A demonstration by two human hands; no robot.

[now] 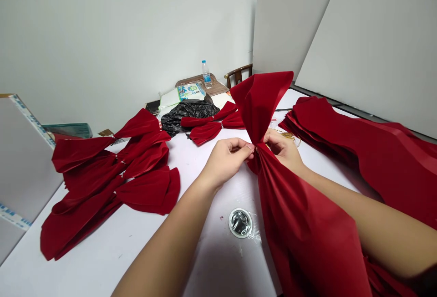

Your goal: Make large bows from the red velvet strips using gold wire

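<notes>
A large piece of red velvet cloth rises in front of me, gathered into a narrow neck with its top end flaring out above. At the left side of that neck, my left hand is closed, thumb and forefinger pinched together. My right hand is closed on the neck from the other side, its fingertips partly hidden behind the fabric. Whether a thin tie is between the fingers is too small to make out. Just beyond my right hand lie several gold twist ties.
Several tied red cloth bundles lie on the white table at left, more behind. Flat red cloths are stacked at right. A black plastic bag, a water bottle and a round table grommet also show.
</notes>
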